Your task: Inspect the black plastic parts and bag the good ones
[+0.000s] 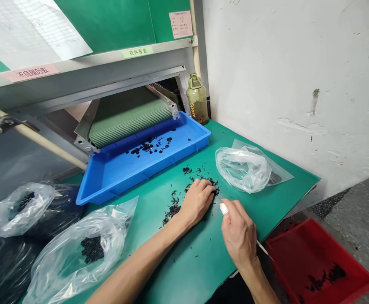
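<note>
My left hand (198, 199) rests over a scattered heap of small black parts (173, 210) on the green tabletop (187, 264). Its fingers are bent and close together at the heap's right end; what lies under the fingertips is hidden. My right hand (239, 232) is closed around a thin pick-like tool (224, 208), with white wrapping near the fingers. Its fine dark tip points toward my left fingertips, and a pale shaft comes out behind the hand. More black parts lie loose beyond and left of my left hand.
A blue tray (117, 192) with black parts stands under the end of a green conveyor belt (130, 114). Clear plastic bags (243, 169) lie right and left, some with black parts. A red bin (298, 249) sits lower right. A bottle (197, 99) stands by the wall.
</note>
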Tool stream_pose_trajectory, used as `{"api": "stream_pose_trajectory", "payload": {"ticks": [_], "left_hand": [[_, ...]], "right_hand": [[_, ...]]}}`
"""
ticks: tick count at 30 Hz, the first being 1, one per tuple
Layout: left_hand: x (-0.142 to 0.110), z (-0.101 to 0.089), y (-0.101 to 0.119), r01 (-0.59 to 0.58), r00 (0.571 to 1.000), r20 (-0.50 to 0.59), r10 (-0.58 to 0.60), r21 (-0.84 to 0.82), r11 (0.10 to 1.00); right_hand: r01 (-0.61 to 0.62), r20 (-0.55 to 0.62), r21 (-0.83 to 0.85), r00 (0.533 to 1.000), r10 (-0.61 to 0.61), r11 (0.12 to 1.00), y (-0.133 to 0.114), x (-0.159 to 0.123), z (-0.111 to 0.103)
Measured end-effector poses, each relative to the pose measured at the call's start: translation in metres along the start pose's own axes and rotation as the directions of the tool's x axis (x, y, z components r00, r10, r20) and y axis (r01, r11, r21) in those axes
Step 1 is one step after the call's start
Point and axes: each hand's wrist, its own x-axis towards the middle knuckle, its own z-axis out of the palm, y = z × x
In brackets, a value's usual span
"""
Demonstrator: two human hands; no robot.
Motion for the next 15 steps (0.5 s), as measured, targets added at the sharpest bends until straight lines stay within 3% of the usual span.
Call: {"api": "stream_pose_trajectory", "payload": {"ticks": [3, 5, 7, 10, 13, 15], "left_hand": [[-0.004, -0.013, 0.007, 0.073, 0.994, -0.061, -0.087, -0.198, 0.977], [-0.014, -0.026, 0.015, 0.216, 0.961, -0.061, -0.268, -0.438, 0.873], [-0.031, -0.037, 0.02, 0.368, 0.888, 0.062, -0.455, -0.69, 0.623], [-0.063, -0.043, 0.023, 0.439, 0.791, 0.267, -0.55, -0.874, 0.207], [-0.098, -0.042, 0.019, 0.399, 0.732, 0.309, -0.607, -0.917, 0.014], [-0.117, -0.042, 0.016, 0.371, 0.71, 0.314, -0.63, -0.928, -0.044]], "right_hand": [[0.003, 0.015, 0.004, 1.0, -0.003, 1.0, 0.001, -0.001, 0.0], [0.005, 0.031, 0.004, 1.0, -0.005, 1.0, 0.001, -0.001, 0.0], [0.012, 0.052, 0.006, 0.999, -0.012, 1.0, 0.002, -0.002, -0.001], [0.046, 0.08, 0.013, 0.996, -0.047, 0.999, 0.003, -0.004, -0.002], [0.147, 0.13, 0.052, 0.98, -0.153, 0.988, 0.002, -0.01, -0.007], [0.259, 0.267, 0.123, 0.921, -0.283, 0.958, -0.002, -0.015, -0.011]]}}
